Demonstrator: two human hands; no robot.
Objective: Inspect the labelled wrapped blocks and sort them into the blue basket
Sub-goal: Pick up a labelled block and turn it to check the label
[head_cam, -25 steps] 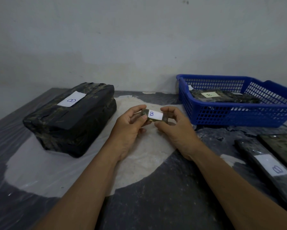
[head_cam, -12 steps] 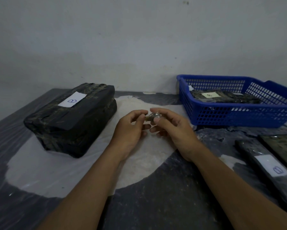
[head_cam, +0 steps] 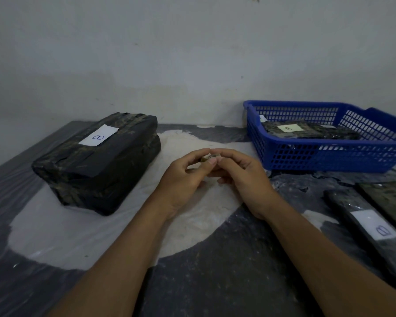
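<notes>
Sorting in progress, read from left to right with the blue basket [head_cam: 325,154] as landmark. Well to the left of the basket, a large wrapped block [head_cam: 96,161] lies on the counter [head_cam: 215,271], its white label marked "B" facing up; it is untouched and, judged from its place, not yet sorted. Between that block and the basket, nearer the basket's left wall, the left hand [head_cam: 181,177] and the right hand [head_cam: 240,175] meet above a pale patch of the counter. Their fingers [head_cam: 211,161] are curled close together and pinch a small wrapped block [head_cam: 207,157], of which only a dark sliver shows between the fingertips; its label cannot be seen here. This reads as the inspection step for that piece. Inside the basket lie dark flat wrapped blocks [head_cam: 306,131], the uppermost with a pale label that appears to read "B", so part of the sorting looks done. Below the basket, toward the right edge of the view, a long wrapped block [head_cam: 364,229] with a "B" label lies on the counter, with another dark wrapped piece [head_cam: 391,202] just beside it; both appear to await handling. At least four pieces seem left, the held one included.
</notes>
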